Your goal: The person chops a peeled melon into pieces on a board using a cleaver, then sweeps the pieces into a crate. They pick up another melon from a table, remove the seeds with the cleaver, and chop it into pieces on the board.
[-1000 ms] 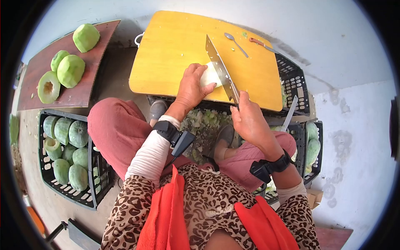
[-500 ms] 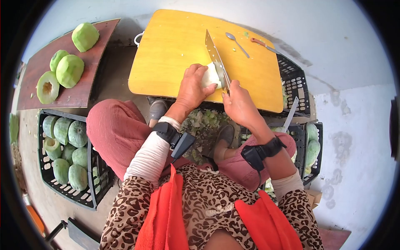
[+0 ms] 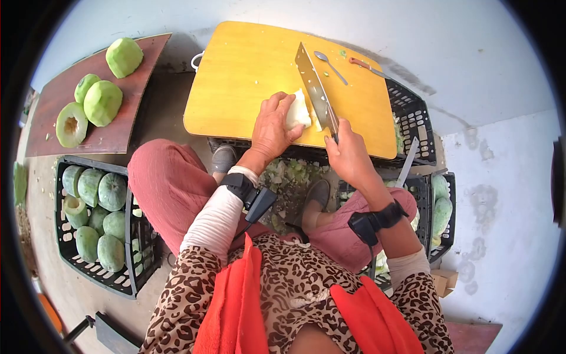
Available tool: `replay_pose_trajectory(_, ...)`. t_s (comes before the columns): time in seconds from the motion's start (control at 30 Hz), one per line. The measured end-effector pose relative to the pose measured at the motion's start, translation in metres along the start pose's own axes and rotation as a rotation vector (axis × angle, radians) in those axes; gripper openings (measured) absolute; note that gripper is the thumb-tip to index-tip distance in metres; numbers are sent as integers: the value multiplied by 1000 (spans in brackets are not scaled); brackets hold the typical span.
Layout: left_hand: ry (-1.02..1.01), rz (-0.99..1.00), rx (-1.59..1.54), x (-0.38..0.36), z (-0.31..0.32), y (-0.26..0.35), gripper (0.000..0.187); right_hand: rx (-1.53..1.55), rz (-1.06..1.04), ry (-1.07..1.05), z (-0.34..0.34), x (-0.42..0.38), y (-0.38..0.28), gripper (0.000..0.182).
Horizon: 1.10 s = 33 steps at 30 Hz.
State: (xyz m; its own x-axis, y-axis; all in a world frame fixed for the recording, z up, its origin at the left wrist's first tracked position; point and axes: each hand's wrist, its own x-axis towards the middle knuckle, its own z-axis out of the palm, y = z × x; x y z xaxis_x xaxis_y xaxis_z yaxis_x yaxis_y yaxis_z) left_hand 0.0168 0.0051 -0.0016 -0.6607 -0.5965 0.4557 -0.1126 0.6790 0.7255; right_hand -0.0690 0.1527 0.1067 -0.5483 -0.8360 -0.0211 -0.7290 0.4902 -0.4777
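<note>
My left hand (image 3: 274,125) is closed around a white piece of melon (image 3: 299,112) near the front edge of the yellow board (image 3: 236,76). In my right hand (image 3: 352,152) is the handle of a large kitchen cleaver (image 3: 316,85). Its broad blade stands upright to the right of the piece, with small bits stuck to it. Between the melon piece and the blade lies a thin pale slice (image 3: 316,122). Farther back on the board are a spoon (image 3: 331,68) and a small knife with a reddish-brown handle (image 3: 361,63).
Several peeled green melons (image 3: 103,103) sit on a dark red board (image 3: 112,138) at left. Below it, a black crate (image 3: 97,274) holds unpeeled melons (image 3: 112,192). More crates (image 3: 421,127) stand at right, with a long blade (image 3: 408,162) sticking up. Scraps (image 3: 283,192) cover the floor between my feet.
The cleaver has moved right, away from the melon piece, and a cut slice now shows in the gap. My left hand still grips the piece.
</note>
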Motion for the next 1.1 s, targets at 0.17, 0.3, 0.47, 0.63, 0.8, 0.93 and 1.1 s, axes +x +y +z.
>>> replay_pose_trajectory(0.17, -35, 12, -17, 1, -1, -2, 61, 90, -108, 0, -9, -20, -3, 36)
replay_pose_trajectory(0.3, -57, -4, -32, 2, -2, -2, 60, 58, -110, -30, -7, -26, 1, 37)
replay_pose_trajectory(0.47, -59, -20, -32, 3, -1, -1, 60, 24, -104, -29, -3, -29, -4, 38)
replay_pose_trajectory(0.63, -54, -44, -42, 3, -3, 1, 59, 51, -70, -22, 3, -32, -14, 38)
replay_pose_trajectory(0.8, -51, -58, -51, 3, -2, 3, 59, 98, -12, -7, 4, -41, -18, 41)
replay_pose_trajectory(0.93, -23, -34, -33, 3, 0, 2, 61, 94, 6, -42, 2, -41, -16, 43)
replay_pose_trajectory(1.1, -30, -43, -51, 4, -1, 2, 61, 81, 14, -27, 3, -41, -16, 41)
